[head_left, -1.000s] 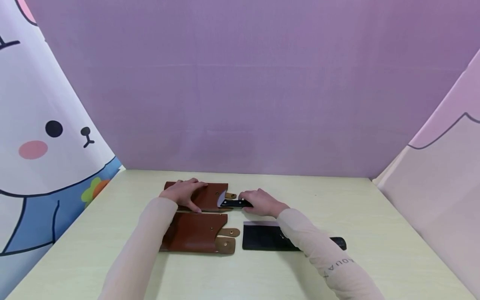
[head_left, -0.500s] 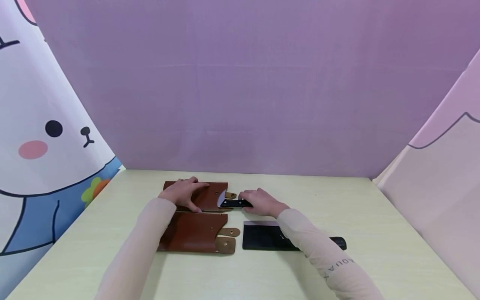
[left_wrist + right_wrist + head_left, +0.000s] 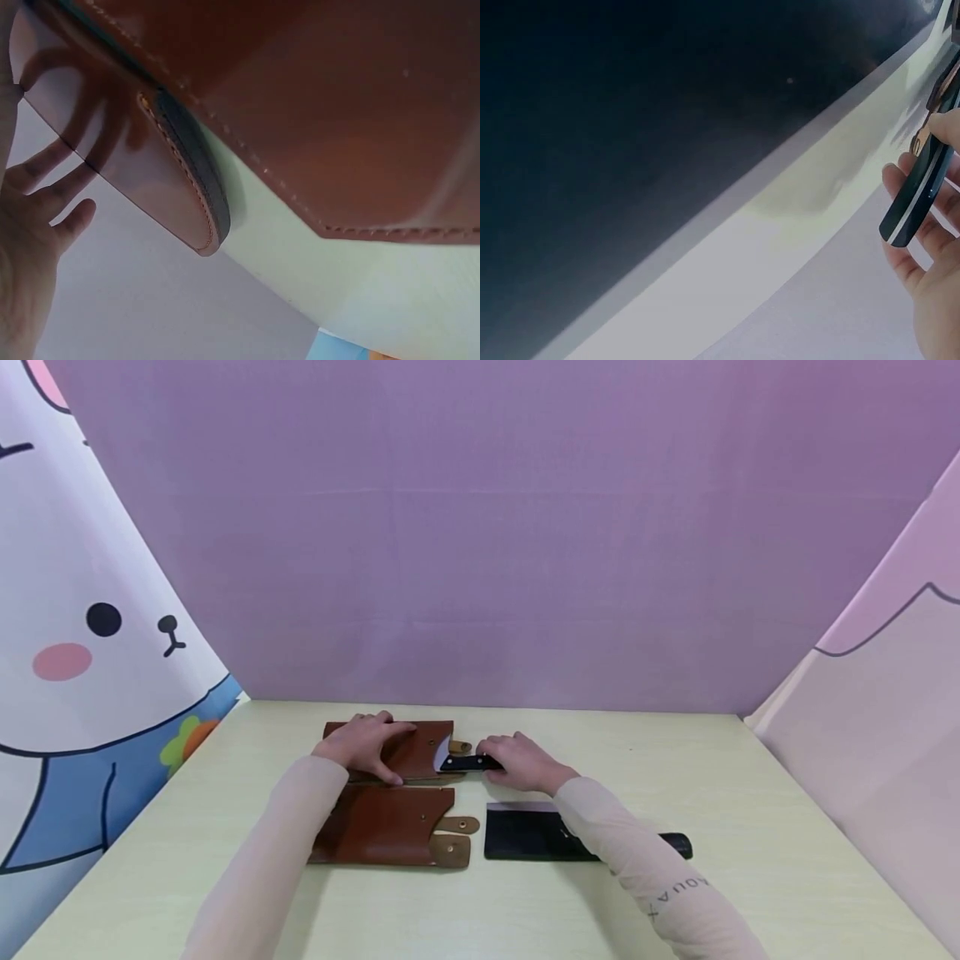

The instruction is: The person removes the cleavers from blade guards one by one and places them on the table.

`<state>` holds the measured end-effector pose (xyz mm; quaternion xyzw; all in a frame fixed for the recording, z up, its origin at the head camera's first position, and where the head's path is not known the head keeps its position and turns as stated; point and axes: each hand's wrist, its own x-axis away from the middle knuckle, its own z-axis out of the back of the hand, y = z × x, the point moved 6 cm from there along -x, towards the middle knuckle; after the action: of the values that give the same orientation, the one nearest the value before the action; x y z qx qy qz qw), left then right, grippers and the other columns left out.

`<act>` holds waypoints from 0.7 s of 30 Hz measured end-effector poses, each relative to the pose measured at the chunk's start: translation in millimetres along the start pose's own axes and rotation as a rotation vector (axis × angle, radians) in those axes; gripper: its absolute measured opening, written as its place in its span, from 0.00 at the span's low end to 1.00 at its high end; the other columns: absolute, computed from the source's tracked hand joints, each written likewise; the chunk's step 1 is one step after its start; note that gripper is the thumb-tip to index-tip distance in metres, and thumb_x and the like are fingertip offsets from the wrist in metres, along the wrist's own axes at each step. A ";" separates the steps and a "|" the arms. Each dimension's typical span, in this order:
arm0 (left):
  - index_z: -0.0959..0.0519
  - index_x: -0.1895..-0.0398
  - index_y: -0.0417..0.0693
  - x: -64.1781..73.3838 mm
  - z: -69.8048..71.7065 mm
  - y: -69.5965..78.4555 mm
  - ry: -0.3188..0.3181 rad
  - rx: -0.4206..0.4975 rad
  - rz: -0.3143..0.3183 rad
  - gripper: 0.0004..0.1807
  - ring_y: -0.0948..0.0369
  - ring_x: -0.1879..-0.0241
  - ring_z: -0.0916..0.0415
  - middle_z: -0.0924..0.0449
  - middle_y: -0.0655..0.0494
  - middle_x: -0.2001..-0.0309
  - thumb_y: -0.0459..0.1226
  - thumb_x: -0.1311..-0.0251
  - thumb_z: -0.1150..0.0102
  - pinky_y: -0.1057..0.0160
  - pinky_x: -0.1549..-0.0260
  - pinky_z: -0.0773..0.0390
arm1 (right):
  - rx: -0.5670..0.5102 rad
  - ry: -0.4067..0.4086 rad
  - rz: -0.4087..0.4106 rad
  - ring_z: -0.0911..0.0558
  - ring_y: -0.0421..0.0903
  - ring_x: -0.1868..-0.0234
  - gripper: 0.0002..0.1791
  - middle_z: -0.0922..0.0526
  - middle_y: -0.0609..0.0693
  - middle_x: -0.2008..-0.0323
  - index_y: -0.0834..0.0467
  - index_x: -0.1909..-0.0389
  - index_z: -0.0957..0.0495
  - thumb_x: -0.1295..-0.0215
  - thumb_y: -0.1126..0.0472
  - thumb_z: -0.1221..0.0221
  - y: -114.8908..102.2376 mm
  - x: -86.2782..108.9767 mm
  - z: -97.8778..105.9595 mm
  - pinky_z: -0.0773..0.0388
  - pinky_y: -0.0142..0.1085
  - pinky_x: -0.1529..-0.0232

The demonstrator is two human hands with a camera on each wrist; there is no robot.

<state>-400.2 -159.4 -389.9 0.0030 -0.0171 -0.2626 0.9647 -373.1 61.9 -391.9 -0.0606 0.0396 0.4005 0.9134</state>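
My left hand (image 3: pixel 365 745) spreads across the farther brown leather knife sheath (image 3: pixel 420 752), thumb along its near edge and fingers over its far edge. The left wrist view shows fingertips on this sheath's (image 3: pixel 165 184) rim and the little finger standing free. My right hand (image 3: pixel 525 765) grips the black riveted handle (image 3: pixel 467 763) of a cleaver. The cleaver's blade (image 3: pixel 443 753) is mostly hidden inside that sheath, with only its heel at the mouth. In the right wrist view thumb and fingers hold the handle (image 3: pixel 917 199).
A second brown sheath (image 3: pixel 390 827) lies nearer, its snap straps (image 3: pixel 452 850) pointing right. Under the right forearm lies a second, black-bladed cleaver (image 3: pixel 521 835), its handle end (image 3: pixel 677 845) to the right. A purple backdrop (image 3: pixel 480 568) rises behind the pale table (image 3: pixel 570 910).
My left hand and the farther sheath have shifted slightly left and away. Its small strap now looks curled. My right hand stays on the cleaver's handle, nearly still.
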 end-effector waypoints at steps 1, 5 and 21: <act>0.38 0.34 0.59 -0.1 0.8 0.1 0.001 -0.002 0.001 0.53 0.47 0.52 0.30 0.32 0.46 0.44 0.67 0.69 0.35 0.44 0.53 0.29 | 0.004 0.007 0.004 0.21 0.44 0.55 0.16 0.20 0.49 0.56 0.56 0.51 0.26 0.41 0.59 0.42 0.1 0.2 0.8 0.28 0.47 0.52; 0.38 0.34 0.60 0.0 4.6 0.8 0.009 -0.017 -0.007 0.53 0.48 0.52 0.30 0.32 0.46 0.45 0.67 0.68 0.36 0.44 0.53 0.30 | 0.018 0.042 0.014 0.21 0.44 0.56 0.16 0.20 0.49 0.56 0.56 0.52 0.25 0.41 0.58 0.42 1.5 1.3 3.2 0.28 0.45 0.54; 0.38 0.34 0.58 8.6 22.1 11.9 0.002 -0.059 -0.028 0.52 0.47 0.51 0.29 0.32 0.43 0.46 0.66 0.66 0.36 0.43 0.50 0.32 | 0.032 0.137 0.035 0.22 0.42 0.60 0.15 0.20 0.48 0.57 0.56 0.53 0.26 0.42 0.57 0.44 3.9 5.5 8.7 0.29 0.40 0.57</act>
<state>-387.5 -153.5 -367.3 -0.0248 -0.0085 -0.2763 0.9607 -372.1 69.8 -384.3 -0.0727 0.1096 0.4107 0.9023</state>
